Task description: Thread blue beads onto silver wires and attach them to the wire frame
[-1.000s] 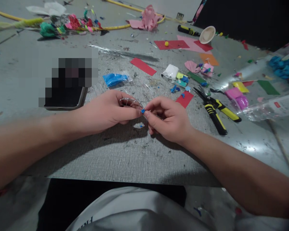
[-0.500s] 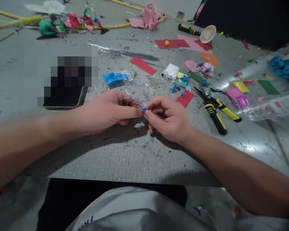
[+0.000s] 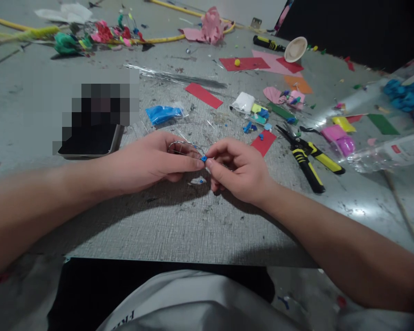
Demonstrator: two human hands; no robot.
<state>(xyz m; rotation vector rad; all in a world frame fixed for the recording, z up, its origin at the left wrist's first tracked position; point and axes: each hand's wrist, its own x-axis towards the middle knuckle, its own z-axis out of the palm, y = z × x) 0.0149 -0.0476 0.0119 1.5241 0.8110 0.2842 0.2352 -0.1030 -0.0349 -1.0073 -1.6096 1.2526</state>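
Note:
My left hand (image 3: pixel 158 156) is closed on a thin twisted silver wire (image 3: pixel 179 143) that curves above its fingers. Between both thumbs sits a small piece of blue clay (image 3: pixel 204 159), pressed onto the wire. My right hand (image 3: pixel 239 170) pinches at the same spot, its thumb and forefinger meeting beside the blue bit. Part of the wire runs behind the right fingers and is mostly hidden. Just below, a whitish patch with a tiny blue speck (image 3: pixel 201 181) shows on the table.
A bag of blue clay (image 3: pixel 163 114) lies beyond my hands, with a bundle of straight wires (image 3: pixel 179 77) behind it. To the left stands a dark-screened device (image 3: pixel 86 140). Yellow-black pliers (image 3: pixel 308 158), a red paper strip (image 3: pixel 264 142) and a clear plastic bottle (image 3: pixel 393 151) are on the right.
The view has shifted slightly. Both hands keep their pinch around the blue clay piece on the wire, with hardly any visible movement.

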